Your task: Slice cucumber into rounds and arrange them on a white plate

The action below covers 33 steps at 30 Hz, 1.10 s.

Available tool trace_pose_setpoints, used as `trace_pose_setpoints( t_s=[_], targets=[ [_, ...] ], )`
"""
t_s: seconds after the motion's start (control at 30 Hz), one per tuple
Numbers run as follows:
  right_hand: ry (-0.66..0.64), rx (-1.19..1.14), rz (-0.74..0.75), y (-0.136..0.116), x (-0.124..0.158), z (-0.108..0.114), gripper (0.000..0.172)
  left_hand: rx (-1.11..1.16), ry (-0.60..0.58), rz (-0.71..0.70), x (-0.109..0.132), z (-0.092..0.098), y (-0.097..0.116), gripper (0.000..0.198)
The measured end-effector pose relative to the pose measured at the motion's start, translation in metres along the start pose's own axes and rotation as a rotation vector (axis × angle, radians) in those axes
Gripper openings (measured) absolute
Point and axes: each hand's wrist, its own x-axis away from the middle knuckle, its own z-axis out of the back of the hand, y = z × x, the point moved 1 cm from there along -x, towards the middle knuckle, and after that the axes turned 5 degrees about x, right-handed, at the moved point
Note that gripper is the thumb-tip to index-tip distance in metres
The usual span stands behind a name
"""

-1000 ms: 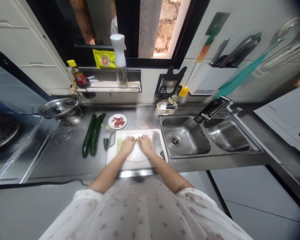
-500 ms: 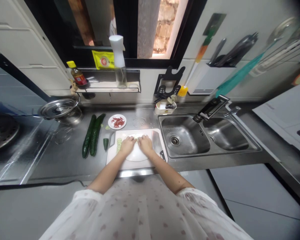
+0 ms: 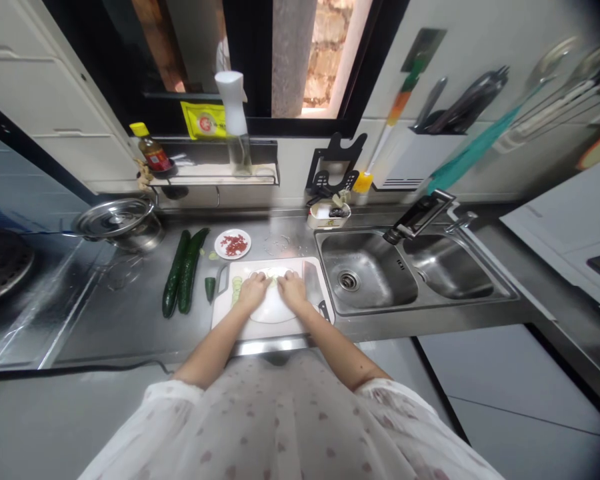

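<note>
A white plate [image 3: 274, 311] rests on a white cutting board [image 3: 223, 319], and both my hands are over its far half. My left hand [image 3: 255, 291] has its fingers curled in toward the plate's middle. Opposite it, my right hand [image 3: 292, 291] is bent the same way. Bits of pale green cucumber slices show between the fingertips, mostly hidden by the hands. More cucumber slices [image 3: 237, 289] lie in a row on the board's left side. At the board's right lies a knife [image 3: 323, 309] with a dark handle.
Left of the board are a cucumber end piece [image 3: 209, 289] and two whole cucumbers [image 3: 185, 272]. Behind it sits a small plate of red pieces [image 3: 233, 245]. A lidded steel pot [image 3: 123, 223] stands farther left; a double sink [image 3: 370, 270] with a black faucet [image 3: 417, 217] is right.
The view has shifted very slightly. Both hands stay over the plate, with only slight finger movement near the cucumber slices.
</note>
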Motion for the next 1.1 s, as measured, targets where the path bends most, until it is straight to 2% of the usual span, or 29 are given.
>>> trace_pose_setpoints(
  t_s=[0.47,0.73,1.1],
  targets=[
    [-0.028,0.026,-0.008,0.002,-0.009,0.003,0.032,0.000,-0.002,0.014,0.000,-0.003,-0.001,0.034],
    [-0.048,0.028,0.034,0.004,-0.015,0.004,0.033,-0.006,-0.012,0.022,0.000,-0.002,0.000,0.034],
    [-0.003,-0.019,0.035,0.000,-0.003,0.007,0.032,0.025,-0.008,0.033,0.001,0.003,0.003,0.033]
  ],
)
